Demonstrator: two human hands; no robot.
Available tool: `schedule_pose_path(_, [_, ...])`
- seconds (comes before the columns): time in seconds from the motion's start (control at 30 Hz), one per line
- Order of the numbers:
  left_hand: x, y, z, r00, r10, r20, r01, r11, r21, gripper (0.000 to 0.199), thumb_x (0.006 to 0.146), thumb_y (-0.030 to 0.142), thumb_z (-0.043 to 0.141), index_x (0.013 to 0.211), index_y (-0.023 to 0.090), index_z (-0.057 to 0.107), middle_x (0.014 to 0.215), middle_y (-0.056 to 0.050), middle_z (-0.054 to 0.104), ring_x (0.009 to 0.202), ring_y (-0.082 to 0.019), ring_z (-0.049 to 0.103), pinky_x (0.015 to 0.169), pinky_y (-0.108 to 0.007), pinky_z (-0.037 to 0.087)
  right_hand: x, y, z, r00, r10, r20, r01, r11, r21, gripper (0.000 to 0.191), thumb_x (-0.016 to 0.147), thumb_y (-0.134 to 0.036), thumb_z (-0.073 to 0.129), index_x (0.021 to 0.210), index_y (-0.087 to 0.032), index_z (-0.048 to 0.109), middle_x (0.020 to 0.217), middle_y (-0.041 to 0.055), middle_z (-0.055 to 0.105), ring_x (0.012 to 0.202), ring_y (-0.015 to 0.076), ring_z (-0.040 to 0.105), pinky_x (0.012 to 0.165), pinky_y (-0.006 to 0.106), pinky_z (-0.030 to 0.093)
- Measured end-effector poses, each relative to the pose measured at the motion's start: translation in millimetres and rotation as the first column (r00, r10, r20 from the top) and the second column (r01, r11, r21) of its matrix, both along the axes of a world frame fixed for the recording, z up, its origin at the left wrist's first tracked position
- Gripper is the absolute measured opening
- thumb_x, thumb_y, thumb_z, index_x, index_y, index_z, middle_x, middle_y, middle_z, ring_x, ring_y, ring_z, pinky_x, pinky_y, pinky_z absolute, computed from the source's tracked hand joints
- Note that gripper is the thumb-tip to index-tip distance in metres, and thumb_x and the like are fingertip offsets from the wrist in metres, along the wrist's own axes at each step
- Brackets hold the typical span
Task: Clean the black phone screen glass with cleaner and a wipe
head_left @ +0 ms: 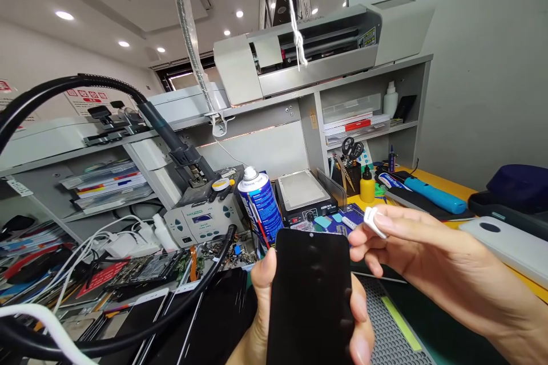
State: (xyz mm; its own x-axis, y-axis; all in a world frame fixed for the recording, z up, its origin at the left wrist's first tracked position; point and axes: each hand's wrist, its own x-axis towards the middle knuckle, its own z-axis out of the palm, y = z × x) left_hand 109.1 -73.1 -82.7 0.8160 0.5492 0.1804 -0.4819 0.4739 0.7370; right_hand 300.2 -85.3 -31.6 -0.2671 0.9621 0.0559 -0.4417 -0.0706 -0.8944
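Note:
A black smartphone (310,296) with a dark screen is held upright at the bottom centre. Wrapped round its two sides is my left hand (261,308), the thumb on the left edge and fingertips on the right. Just right of the phone's upper part, my right hand (411,239) pinches a small white object (375,222) between thumb and fingers; what it is, I cannot make out. The pinched object and the phone are apart. Behind the phone stands a blue spray can (262,208) with a white cap.
A soldering station (208,222) and circuit boards (149,268) lie left, with a thick black hose (201,285) crossing in front. Behind are a heating plate (299,191) and a yellow bottle (367,185). At right lie a blue tool (434,195) and a white device (505,245).

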Motion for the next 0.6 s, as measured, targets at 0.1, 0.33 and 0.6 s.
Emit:
schedule_pose_path(0.1, [1.0, 0.4, 2.5, 0.999, 0.025, -0.032, -0.024, 0.999, 0.034, 0.103, 0.053, 0.103, 0.017, 0.079, 0.016, 0.066, 0.054, -0.003, 0.050, 0.044, -0.012, 0.049, 0.045, -0.023, 0.039, 0.4, 0.6, -0.7, 1.000, 0.014, 0.002, -0.014, 1.000, 0.018, 0.022, 0.083, -0.041, 0.069, 0.079, -0.020, 0.071, 0.089, 0.0095, 0.072, 0.081, 0.0230, 0.064, 0.067, 0.029, 0.051])
schedule_pose_path(0.33, [-1.0, -1.4, 7.8, 0.995, 0.050, -0.088, -0.044, 0.997, 0.065, 0.095, 0.056, 0.100, 0.024, 0.076, 0.016, 0.065, 0.054, -0.003, 0.051, 0.044, -0.011, 0.047, 0.045, -0.021, 0.036, 1.0, 0.2, -0.4, 1.000, 0.008, 0.009, -0.008, 1.000, 0.024, 0.023, 0.086, -0.041, 0.066, 0.080, -0.019, 0.071, 0.089, 0.0098, 0.072, 0.082, 0.0226, 0.063, 0.066, 0.029, 0.050])
schedule_pose_path(0.6, [0.8, -0.5, 5.4, 0.998, 0.040, -0.056, -0.038, 0.998, 0.044, 0.099, 0.052, 0.103, 0.026, 0.077, 0.016, 0.068, 0.053, -0.004, 0.053, 0.043, -0.010, 0.047, 0.043, -0.021, 0.038, -0.4, -0.5, 1.1, 1.000, -0.009, 0.009, 0.008, 1.000, 0.030, 0.024, 0.084, -0.041, 0.069, 0.077, -0.019, 0.071, 0.087, 0.0096, 0.071, 0.080, 0.0226, 0.063, 0.066, 0.029, 0.050])
